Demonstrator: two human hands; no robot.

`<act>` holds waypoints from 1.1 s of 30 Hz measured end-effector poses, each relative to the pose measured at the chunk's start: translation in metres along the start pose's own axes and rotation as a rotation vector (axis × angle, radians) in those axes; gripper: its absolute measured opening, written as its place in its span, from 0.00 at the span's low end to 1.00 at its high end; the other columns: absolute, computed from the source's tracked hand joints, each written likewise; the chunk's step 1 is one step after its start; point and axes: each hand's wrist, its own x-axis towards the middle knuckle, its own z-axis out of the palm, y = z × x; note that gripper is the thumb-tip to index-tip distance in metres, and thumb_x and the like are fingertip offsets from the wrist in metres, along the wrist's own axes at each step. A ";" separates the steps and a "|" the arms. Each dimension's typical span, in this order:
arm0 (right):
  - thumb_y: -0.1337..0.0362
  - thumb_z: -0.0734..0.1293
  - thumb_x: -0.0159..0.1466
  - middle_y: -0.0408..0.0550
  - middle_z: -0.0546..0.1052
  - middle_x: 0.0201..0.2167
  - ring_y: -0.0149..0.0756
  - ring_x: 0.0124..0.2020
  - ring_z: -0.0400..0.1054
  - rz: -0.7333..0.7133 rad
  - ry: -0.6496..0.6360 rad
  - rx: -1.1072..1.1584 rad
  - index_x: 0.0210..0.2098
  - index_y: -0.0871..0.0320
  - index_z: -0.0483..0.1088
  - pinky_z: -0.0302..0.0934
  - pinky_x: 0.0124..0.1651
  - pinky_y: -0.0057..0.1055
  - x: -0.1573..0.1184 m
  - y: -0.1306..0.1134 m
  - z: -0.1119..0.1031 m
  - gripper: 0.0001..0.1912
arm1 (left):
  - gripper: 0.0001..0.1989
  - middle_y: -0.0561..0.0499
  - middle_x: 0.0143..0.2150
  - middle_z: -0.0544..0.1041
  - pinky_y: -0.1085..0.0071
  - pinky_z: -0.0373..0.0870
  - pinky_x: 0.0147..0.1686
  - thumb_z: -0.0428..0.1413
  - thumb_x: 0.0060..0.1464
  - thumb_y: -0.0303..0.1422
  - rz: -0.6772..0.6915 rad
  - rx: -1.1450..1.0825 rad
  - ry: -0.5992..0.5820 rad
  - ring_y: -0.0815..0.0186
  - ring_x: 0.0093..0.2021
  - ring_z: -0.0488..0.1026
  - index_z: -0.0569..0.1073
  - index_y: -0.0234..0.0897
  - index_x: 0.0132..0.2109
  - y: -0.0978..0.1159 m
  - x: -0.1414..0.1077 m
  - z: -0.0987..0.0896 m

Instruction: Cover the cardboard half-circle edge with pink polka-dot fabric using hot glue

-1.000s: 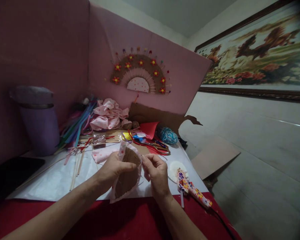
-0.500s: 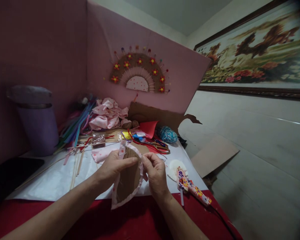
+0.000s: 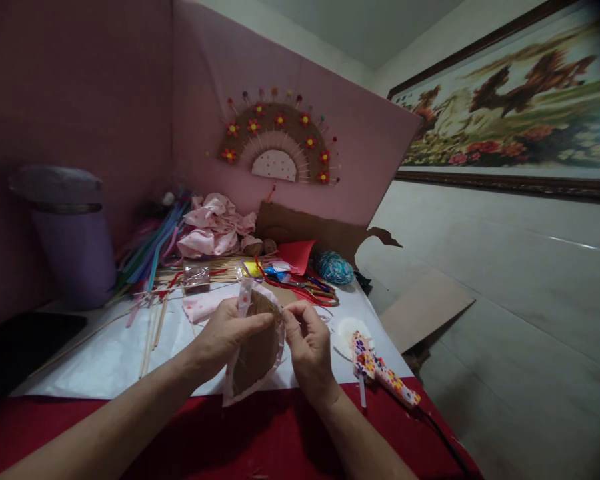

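A half-round piece of brown cardboard (image 3: 257, 353), edged with pink dotted cloth, is held up above the front of the table. My left hand (image 3: 233, 330) grips it at the upper left, thumb lying across the brown face. At its curved upper right edge, my right hand (image 3: 307, 340) has thumb and forefinger pinched together on the cloth rim. My fingers hide part of that rim. To the right of my right hand lies a glue gun (image 3: 383, 373) with a flowered pattern, its tip end by a round white pad (image 3: 349, 333).
Behind my hands are scissors (image 3: 325, 293), blue yarn (image 3: 335, 267), red sheet (image 3: 299, 255), thin sticks (image 3: 153, 333) and crumpled pink cloth (image 3: 213, 230). A purple cup (image 3: 75, 257) stands left. A flower-trimmed arch (image 3: 280, 120) is pinned to the pink board.
The lower end of the cardboard piece has tilted up slightly. Both hands keep nearly the same grip and place.
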 end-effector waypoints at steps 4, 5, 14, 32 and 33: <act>0.54 0.64 0.61 0.38 0.63 0.17 0.24 0.15 0.52 0.289 -0.008 0.325 0.26 0.59 0.67 0.44 0.14 0.21 0.006 0.002 0.001 0.14 | 0.10 0.49 0.26 0.79 0.70 0.69 0.29 0.63 0.44 0.35 -0.019 -0.050 -0.040 0.65 0.25 0.74 0.76 0.32 0.33 0.005 -0.001 0.003; 0.55 0.65 0.59 0.37 0.63 0.17 0.23 0.14 0.51 0.352 -0.023 0.382 0.24 0.59 0.66 0.43 0.14 0.21 0.007 0.002 0.001 0.14 | 0.10 0.49 0.26 0.79 0.68 0.70 0.30 0.63 0.44 0.35 -0.023 -0.063 -0.059 0.64 0.25 0.74 0.76 0.32 0.33 0.005 -0.001 0.004; 0.57 0.75 0.47 0.35 0.62 0.14 0.20 0.13 0.49 0.647 -0.135 0.627 0.22 0.60 0.64 0.40 0.14 0.19 0.008 -0.011 -0.001 0.17 | 0.10 0.49 0.28 0.80 0.70 0.68 0.30 0.64 0.42 0.34 -0.015 -0.027 -0.008 0.65 0.27 0.74 0.77 0.33 0.33 0.003 0.000 0.000; 0.49 0.74 0.49 0.30 0.58 0.12 0.18 0.12 0.44 0.547 -0.258 0.567 0.22 0.58 0.59 0.42 0.13 0.17 0.005 -0.002 0.002 0.24 | 0.13 0.52 0.26 0.78 0.69 0.68 0.28 0.64 0.40 0.35 -0.063 0.016 0.041 0.63 0.26 0.74 0.75 0.34 0.35 0.009 -0.002 0.004; 0.48 0.74 0.49 0.30 0.57 0.11 0.18 0.11 0.43 0.532 -0.253 0.548 0.23 0.58 0.59 0.42 0.12 0.17 0.004 -0.001 0.003 0.24 | 0.13 0.52 0.25 0.77 0.69 0.68 0.28 0.64 0.40 0.35 -0.069 0.022 0.043 0.63 0.26 0.74 0.75 0.34 0.35 0.009 -0.002 0.004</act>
